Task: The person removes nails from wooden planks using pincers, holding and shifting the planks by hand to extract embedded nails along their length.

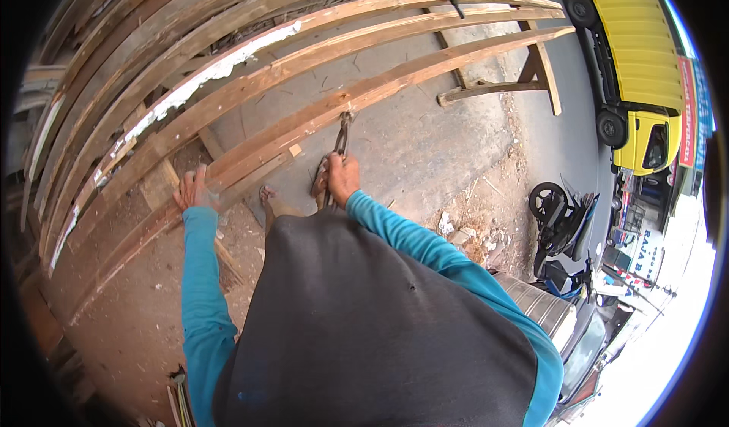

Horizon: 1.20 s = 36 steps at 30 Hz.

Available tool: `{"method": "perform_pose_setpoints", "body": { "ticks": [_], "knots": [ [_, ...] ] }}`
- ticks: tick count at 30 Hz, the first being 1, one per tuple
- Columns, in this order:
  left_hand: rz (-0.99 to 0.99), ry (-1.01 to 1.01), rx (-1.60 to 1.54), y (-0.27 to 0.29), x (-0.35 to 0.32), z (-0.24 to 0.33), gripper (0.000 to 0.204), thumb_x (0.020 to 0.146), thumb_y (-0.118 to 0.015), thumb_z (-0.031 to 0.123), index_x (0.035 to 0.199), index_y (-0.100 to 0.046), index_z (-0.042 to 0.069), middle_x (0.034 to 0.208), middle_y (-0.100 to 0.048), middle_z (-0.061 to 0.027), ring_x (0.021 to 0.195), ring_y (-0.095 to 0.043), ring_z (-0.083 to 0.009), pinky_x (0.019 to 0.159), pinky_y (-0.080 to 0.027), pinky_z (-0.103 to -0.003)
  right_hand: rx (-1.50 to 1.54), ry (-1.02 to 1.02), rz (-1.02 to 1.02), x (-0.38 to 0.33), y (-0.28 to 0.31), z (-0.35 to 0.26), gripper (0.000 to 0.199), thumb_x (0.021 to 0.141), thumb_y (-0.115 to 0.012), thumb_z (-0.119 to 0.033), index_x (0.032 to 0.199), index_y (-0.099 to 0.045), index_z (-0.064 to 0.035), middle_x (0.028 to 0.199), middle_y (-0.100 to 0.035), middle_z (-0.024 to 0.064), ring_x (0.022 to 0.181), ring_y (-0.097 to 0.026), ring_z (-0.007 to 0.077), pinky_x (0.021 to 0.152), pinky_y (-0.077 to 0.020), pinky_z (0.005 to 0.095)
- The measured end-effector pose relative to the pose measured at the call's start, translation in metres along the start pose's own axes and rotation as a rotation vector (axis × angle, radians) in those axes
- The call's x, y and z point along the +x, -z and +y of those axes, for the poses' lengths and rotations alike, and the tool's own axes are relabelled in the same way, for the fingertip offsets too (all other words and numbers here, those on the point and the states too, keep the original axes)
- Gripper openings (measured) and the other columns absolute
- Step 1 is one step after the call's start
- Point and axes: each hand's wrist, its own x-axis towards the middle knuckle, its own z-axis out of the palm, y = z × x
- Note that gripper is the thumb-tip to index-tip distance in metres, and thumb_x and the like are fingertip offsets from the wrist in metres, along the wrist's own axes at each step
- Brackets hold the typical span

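Note:
My right hand (pixel 343 178) is closed round the handles of metal pincers (pixel 342 134). The jaws of the pincers touch the near edge of a long reddish-brown wooden beam (pixel 414 77), where a small roughened spot shows. Farther left, my left hand (pixel 196 190) grips the same beam from above, its fingers bent over the wood. Whatever the jaws may be biting on is too small to make out.
More long beams (pixel 304 64) lie side by side beyond, one with white crust (pixel 205 77). A wooden trestle (pixel 541 66) stands at their right end. Nails and rubble (pixel 463 233) litter the ground. A motorcycle (pixel 562 222) and a yellow truck (pixel 634 39) are at the right.

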Motion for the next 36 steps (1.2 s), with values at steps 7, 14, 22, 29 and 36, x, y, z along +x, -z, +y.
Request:
{"method": "perform_pose_setpoints", "body": {
  "ticks": [7, 14, 22, 29, 36],
  "knots": [
    [-0.340, 0.024, 0.002, -0.001, 0.024, -0.015, 0.076, 0.064, -0.090, 0.017, 0.133, -0.058, 0.021, 0.122, -0.064, -0.0128, 0.120, -0.059, -0.0349, 0.102, -0.048, -0.049, -0.397, 0.065, -0.183, -0.014, 0.050, -0.010, 0.037, 0.092, -0.049, -0.028, 0.107, -0.058, 0.0046, 0.079, -0.067, 0.0189, 0.083, -0.067, 0.0328, 0.078, -0.0516, 0.0448],
    [-0.287, -0.029, 0.020, -0.001, 0.041, 0.046, 0.064, 0.064, -0.081, 0.020, 0.126, -0.065, 0.016, 0.111, -0.071, -0.0195, 0.112, -0.065, -0.0395, 0.102, -0.042, -0.056, -0.140, -0.163, -0.047, -0.014, 0.134, 0.026, 0.024, 0.091, -0.054, -0.012, 0.107, -0.057, 0.0054, 0.099, -0.069, 0.0201, 0.089, -0.071, 0.0275, 0.077, -0.0607, 0.0395],
    [-0.427, -0.029, -0.065, 0.013, 0.093, 0.182, 0.066, 0.075, -0.076, 0.031, 0.136, -0.058, 0.016, 0.127, -0.066, -0.0189, 0.123, -0.060, -0.0351, 0.109, -0.039, -0.054, 0.061, -0.313, -0.232, -0.052, 0.116, 0.000, 0.029, 0.096, -0.045, -0.005, 0.122, -0.053, 0.0072, 0.106, -0.069, 0.0183, 0.088, -0.072, 0.0256, 0.076, -0.0616, 0.0363],
    [-0.349, -0.249, -0.183, 0.051, 0.074, 0.101, 0.099, 0.060, -0.090, 0.048, 0.145, -0.051, 0.016, 0.144, -0.052, -0.0212, 0.134, -0.050, -0.0365, 0.112, -0.041, -0.046, 0.079, -0.313, -0.223, -0.033, 0.113, 0.003, 0.034, 0.094, -0.045, -0.005, 0.124, -0.056, 0.0081, 0.104, -0.069, 0.0176, 0.087, -0.072, 0.0242, 0.074, -0.0595, 0.0335],
    [-0.557, -0.130, -0.051, 0.062, 0.065, -0.016, 0.105, 0.056, -0.092, 0.045, 0.147, -0.049, 0.016, 0.143, -0.054, -0.0217, 0.131, -0.053, -0.0368, 0.109, -0.045, -0.043, 0.177, -0.225, -0.194, -0.022, 0.104, -0.032, 0.039, 0.091, -0.042, -0.003, 0.126, -0.052, 0.0077, 0.110, -0.069, 0.0209, 0.094, -0.072, 0.0287, 0.078, -0.0614, 0.0369]
  ]
}}
